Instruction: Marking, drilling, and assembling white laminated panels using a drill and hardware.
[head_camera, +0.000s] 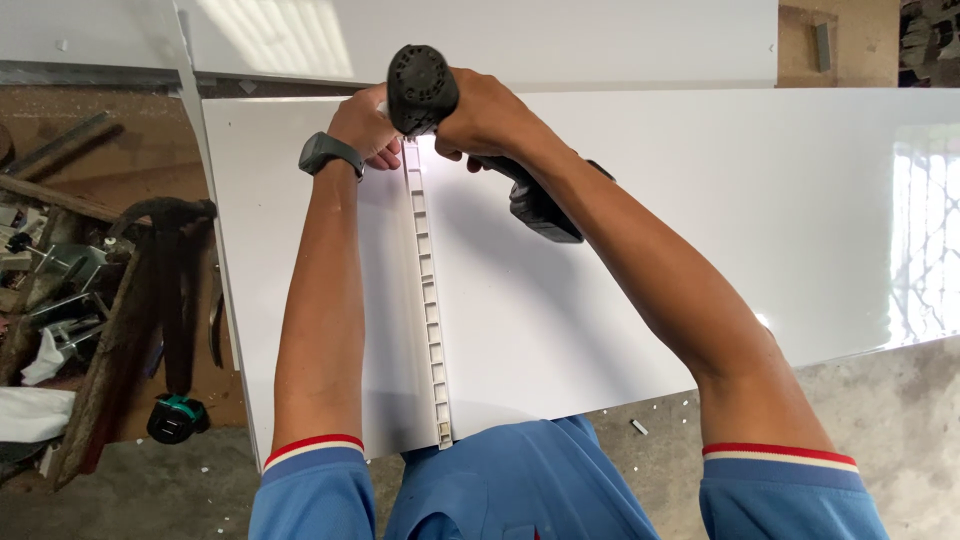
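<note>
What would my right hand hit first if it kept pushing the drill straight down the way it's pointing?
The right hand drives the black drill down at the white slotted strip; it would likely meet that first, then the white panel beneath.

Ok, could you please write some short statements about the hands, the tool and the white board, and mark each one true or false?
1. The right hand holds a black power drill. True.
2. The left hand rests far from the drill, near the person's body. False: it is at the far end of the white ridged strip, right beside the drill.
3. The left wrist bears a dark watch. True.
4. The strip lies across the white panel from left to right. False: it runs lengthwise away from the person.
5. A tape measure lies on the panel. False: it lies on the floor to the left.
</note>
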